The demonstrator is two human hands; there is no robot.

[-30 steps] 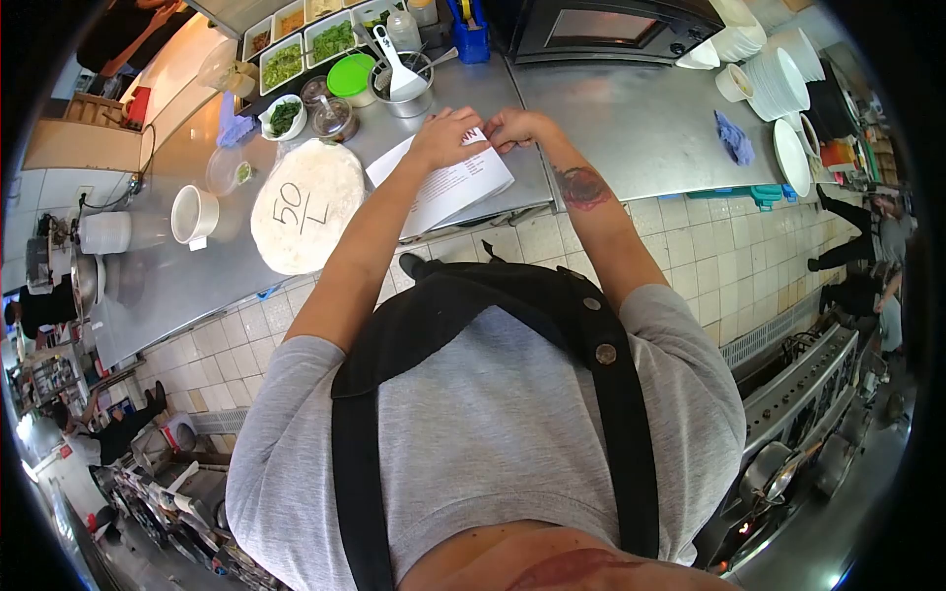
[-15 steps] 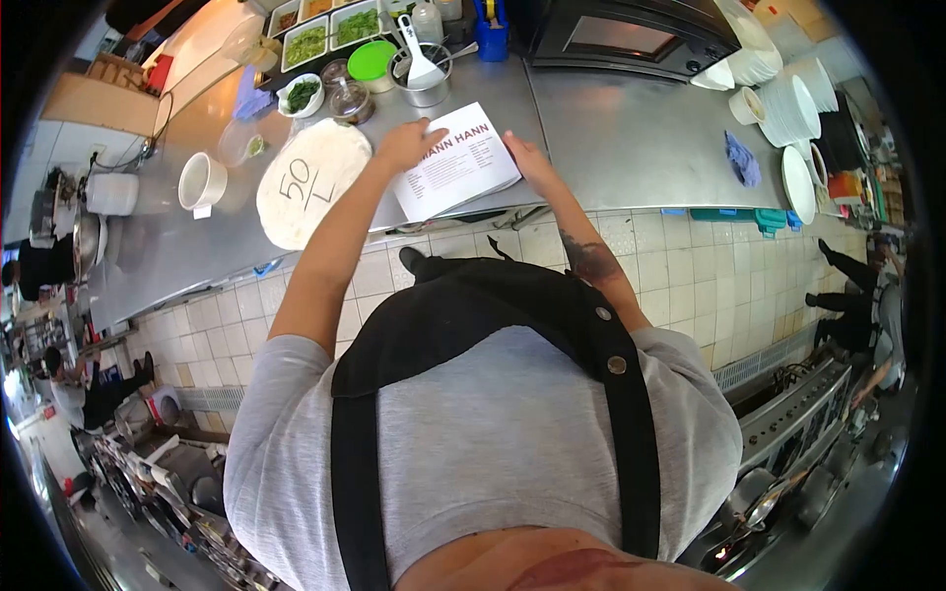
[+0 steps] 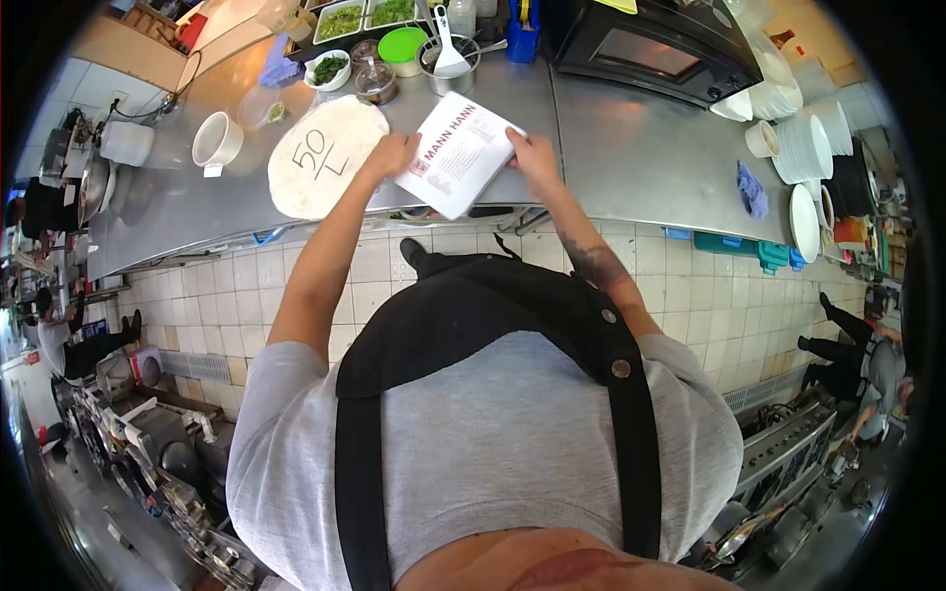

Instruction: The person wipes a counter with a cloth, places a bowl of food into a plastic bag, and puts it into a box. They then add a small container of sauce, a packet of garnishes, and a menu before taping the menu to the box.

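A stack of white printed sheets (image 3: 459,158) headed "MANN HANN" is held a little tilted over the front edge of the steel counter. My left hand (image 3: 394,156) is closed on its left edge, and my right hand (image 3: 533,158) grips its upper right edge, slightly blurred. Just left of my left hand lies a round white lid-like disc (image 3: 330,182) marked "50/L". Behind the sheets stands a metal pot (image 3: 450,81) with a white rice paddle (image 3: 450,59) and other utensils in it.
Left on the counter (image 3: 631,167) are a white tub (image 3: 217,141), a bowl of greens (image 3: 327,71) and a green-lidded container (image 3: 402,45). A black oven (image 3: 655,49) stands back right, near stacked white bowls (image 3: 803,153) and a blue cloth (image 3: 751,190). Other people stand at both far sides.
Both hands have turned the sheets, so the heading now slants more steeply. My left hand has moved from the top of the stack to its left edge.
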